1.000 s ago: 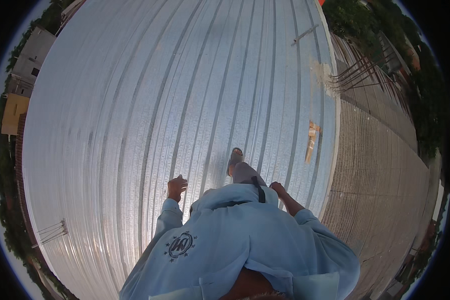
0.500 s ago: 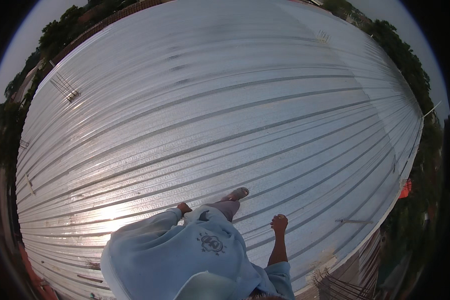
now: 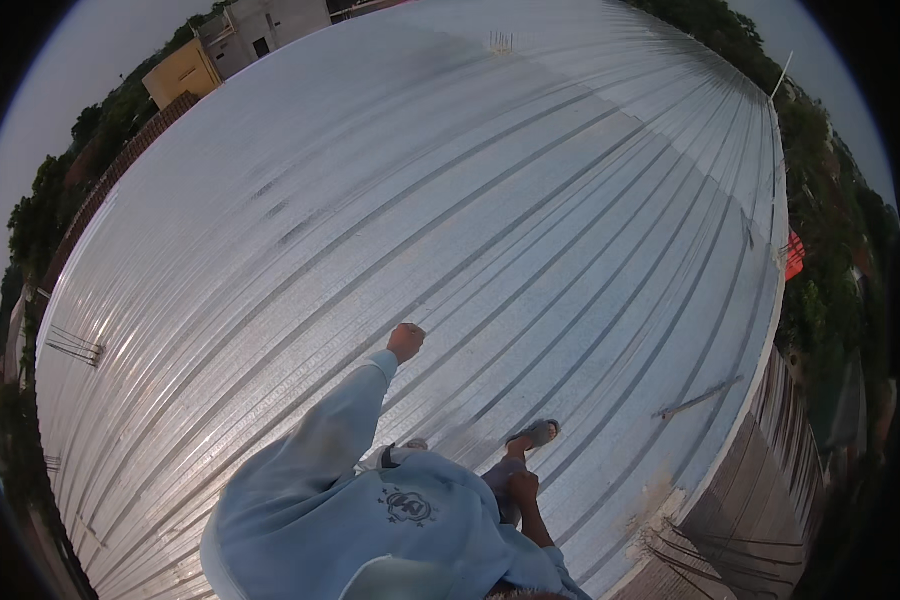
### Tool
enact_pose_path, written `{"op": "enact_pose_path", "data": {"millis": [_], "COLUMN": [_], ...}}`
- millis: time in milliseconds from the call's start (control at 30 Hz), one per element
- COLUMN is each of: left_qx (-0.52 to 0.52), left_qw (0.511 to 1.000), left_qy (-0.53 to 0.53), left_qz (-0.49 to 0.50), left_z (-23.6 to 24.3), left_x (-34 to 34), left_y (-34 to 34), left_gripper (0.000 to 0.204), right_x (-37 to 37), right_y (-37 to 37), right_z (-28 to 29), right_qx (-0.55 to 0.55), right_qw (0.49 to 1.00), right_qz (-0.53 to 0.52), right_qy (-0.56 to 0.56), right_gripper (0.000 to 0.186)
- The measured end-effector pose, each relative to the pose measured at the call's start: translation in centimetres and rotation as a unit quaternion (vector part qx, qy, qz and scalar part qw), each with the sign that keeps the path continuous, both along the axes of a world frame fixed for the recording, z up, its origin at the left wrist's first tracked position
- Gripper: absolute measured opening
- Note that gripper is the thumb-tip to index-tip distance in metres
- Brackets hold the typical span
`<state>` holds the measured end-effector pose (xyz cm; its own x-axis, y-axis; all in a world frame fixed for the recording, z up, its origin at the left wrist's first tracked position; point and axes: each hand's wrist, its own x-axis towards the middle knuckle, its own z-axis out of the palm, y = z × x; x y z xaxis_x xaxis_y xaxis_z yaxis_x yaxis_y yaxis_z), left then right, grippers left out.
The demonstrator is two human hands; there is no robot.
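Note:
My left hand [image 3: 406, 342] is stretched forward over the ribbed metal roof [image 3: 530, 240], its fingers curled into a loose fist with nothing showing in them. The light blue sleeve [image 3: 335, 415] covers that arm down to the wrist. Low beside my right leg hangs my right hand [image 3: 523, 487], also closed, with no object visible in it. Neither hand touches the roof. My right foot in a grey sandal [image 3: 538, 433] is planted ahead on the sheet. Only the tip of my other foot [image 3: 416, 444] shows past my sweatshirt [image 3: 370, 510].
A long thin bar [image 3: 698, 398] lies on the roof at right. Rebar ends [image 3: 75, 347] poke up at left, more [image 3: 500, 43] at the far side. Bent rods [image 3: 710, 560] stick out near the right edge, beyond which the roof drops. A pole [image 3: 782, 75] stands at the far-right corner.
My view has turned to the right along the roof. My left arm has swung forward and my right hand back to my leg. My feet have shifted in a step.

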<state>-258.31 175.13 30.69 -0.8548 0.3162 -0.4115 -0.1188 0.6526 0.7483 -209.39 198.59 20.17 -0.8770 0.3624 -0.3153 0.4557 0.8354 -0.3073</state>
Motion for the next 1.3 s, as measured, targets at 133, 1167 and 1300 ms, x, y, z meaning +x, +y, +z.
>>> {"op": "enact_pose_path", "data": {"millis": [133, 1167, 1300], "left_qx": [-0.073, 0.064, 0.025], "left_qw": [0.993, 0.873, 0.818], "left_qy": [0.056, -0.113, -0.067], "left_qz": [-0.067, -0.47, -0.571], "left_z": [-0.4, 15.1, 16.2], "left_x": [0.3, -0.1, 3.6], "left_y": [11.9, 134.6, 137.7], "left_gripper": [0.022, 0.047, 0.043], "right_x": [-5.2, 4.9, 7.3], "right_y": [12.1, 92.3, 93.4], "right_z": [-0.9, 32.7, 35.6], "right_qx": [-0.059, -0.228, -0.406], "right_qw": [0.977, 0.844, 0.734], "right_qz": [-0.156, -0.484, -0.543], "right_qy": [0.135, -0.029, 0.035], "right_gripper": [0.015, 0.047, 0.044]}}
